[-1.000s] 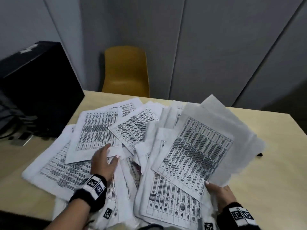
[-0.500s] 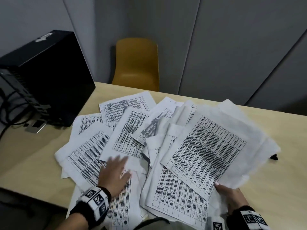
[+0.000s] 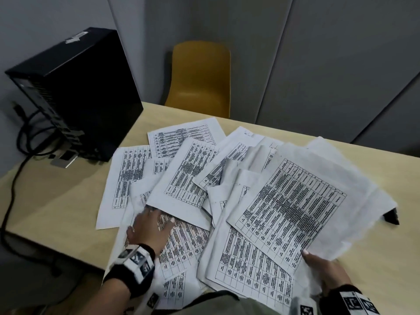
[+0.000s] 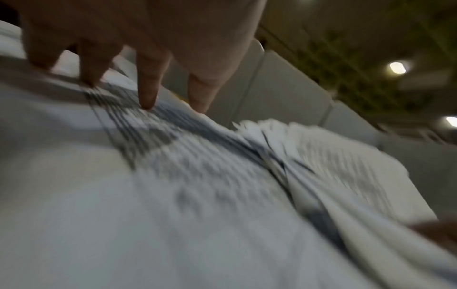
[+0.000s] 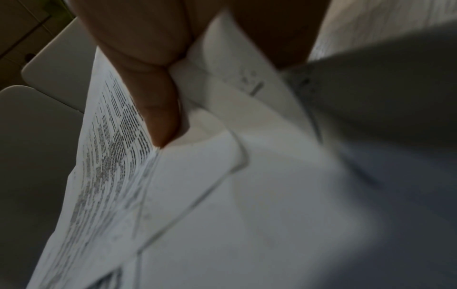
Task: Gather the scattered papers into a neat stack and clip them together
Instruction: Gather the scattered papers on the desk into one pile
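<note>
On the papers (image 3: 286,208): illegible printed tables

Papers (image 3: 188,178) lie spread over the table (image 3: 56,201); left of them a computer tower (image 3: 75,92), behind them a chair (image 3: 201,76).

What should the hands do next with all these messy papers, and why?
Probably the left hand, lying flat on the loose sheets, should sweep them toward the bunch the right hand pinches, since they lie fanned across the table.
</note>
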